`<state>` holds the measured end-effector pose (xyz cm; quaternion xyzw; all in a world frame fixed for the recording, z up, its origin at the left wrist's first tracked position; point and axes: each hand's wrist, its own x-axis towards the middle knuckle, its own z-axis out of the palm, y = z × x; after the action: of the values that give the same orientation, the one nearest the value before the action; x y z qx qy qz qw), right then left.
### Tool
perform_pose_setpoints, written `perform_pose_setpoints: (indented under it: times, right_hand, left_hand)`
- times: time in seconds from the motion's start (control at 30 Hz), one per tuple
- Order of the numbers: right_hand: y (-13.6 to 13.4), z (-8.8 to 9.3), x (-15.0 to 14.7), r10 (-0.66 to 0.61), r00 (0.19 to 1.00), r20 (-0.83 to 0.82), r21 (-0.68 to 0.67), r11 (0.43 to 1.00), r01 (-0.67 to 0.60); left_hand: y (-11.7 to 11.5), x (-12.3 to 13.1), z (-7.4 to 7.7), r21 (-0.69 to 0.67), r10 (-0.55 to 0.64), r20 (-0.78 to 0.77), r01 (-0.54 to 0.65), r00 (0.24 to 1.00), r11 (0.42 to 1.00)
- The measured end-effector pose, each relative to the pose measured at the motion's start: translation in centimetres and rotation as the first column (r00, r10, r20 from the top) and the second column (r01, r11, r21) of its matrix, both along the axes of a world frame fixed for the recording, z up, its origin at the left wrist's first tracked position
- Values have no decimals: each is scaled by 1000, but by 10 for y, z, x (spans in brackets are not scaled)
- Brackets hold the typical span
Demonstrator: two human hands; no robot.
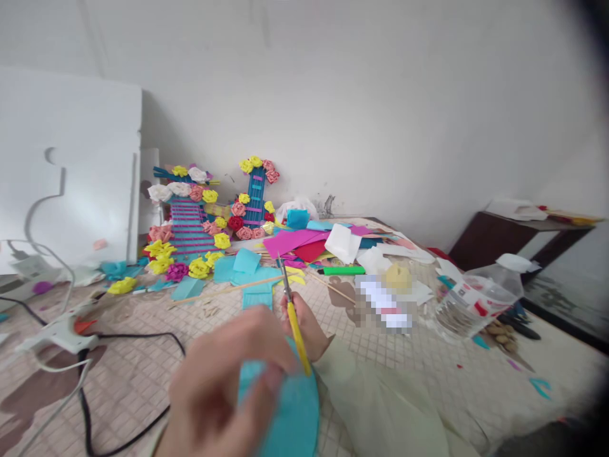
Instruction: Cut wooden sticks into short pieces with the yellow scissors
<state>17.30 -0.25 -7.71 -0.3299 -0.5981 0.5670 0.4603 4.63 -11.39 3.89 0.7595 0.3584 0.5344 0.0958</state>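
Note:
My left hand [228, 381] is large and blurred in the foreground, thumb and forefinger pinched together at a light-blue crepe paper strip [295, 419]. The strip runs from under that hand down to the bottom edge. Just beyond, my right hand [307, 327] is closed around yellow-handled scissors [295, 327]. Their metal blades point up and away from me, and the handle end lies over the blue strip. How the right fingers sit on the handles is partly hidden. More light-blue paper pieces [246, 261] lie beyond the hands, beside a thin wooden stick [223, 291].
Flower-decorated stick models [190, 222] stand against the wall. Coloured paper sheets [295, 242] are piled behind a green marker [343, 270]. A clear plastic jar [480, 301] is at right. At left, a white power strip [61, 333] trails black cables.

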Motion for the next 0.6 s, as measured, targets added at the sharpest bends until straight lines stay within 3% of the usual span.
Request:
perform_pose_setpoints:
  times: [0.07, 0.13, 0.23, 0.33, 0.6]
  right_hand:
    - [0, 2, -1, 3, 1000, -12, -15, 1000, -3]
    - [0, 3, -1, 6, 1000, -24, -21, 1000, -6]
    - [0, 2, 0, 18, 999, -36, -4, 1000, -18]
    - [-2, 3, 1, 27, 1000, -11, 23, 999, -26]
    - [-7, -1, 0, 144, 989, 30, 38, 989, -145]
  left_hand:
    - [26, -17, -1, 62, 98, 128, -107, 987, 992]
    - [51, -27, -6, 70, 268, -20, -266, 963, 962]
    - [76, -29, -15, 116, 344, -345, -323, 873, 939]
    - [83, -24, -24, 132, 340, -527, -321, 779, 938]
    - [79, -32, -30, 162, 362, -614, -337, 701, 927]
